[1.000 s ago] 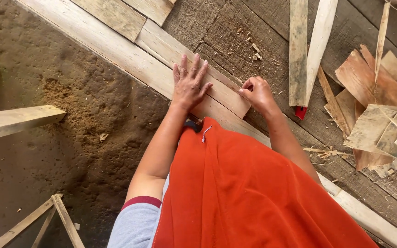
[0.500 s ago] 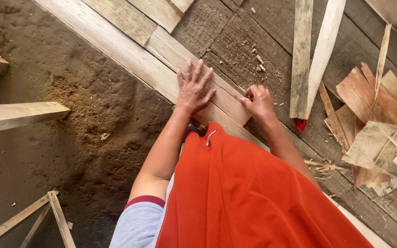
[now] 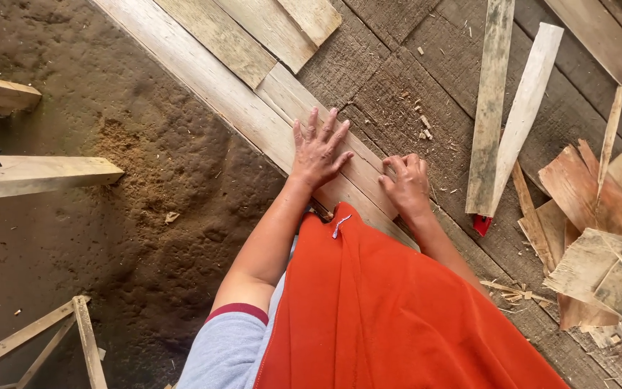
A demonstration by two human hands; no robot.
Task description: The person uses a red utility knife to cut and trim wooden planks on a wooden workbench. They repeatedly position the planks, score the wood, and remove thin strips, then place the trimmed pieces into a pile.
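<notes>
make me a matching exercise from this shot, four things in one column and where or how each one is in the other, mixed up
Things:
1. left hand
2. right hand
3. orange cloth
4. thin wood offcuts

Place or state:
A. draped over the person's lap, at the bottom of the view
B. flat, fingers spread, on the pale plank
C. piled on the dark boards at the right edge
D. fingers curled at the plank's right edge

Right pairs: 1-B, 2-D, 3-A, 4-C
</notes>
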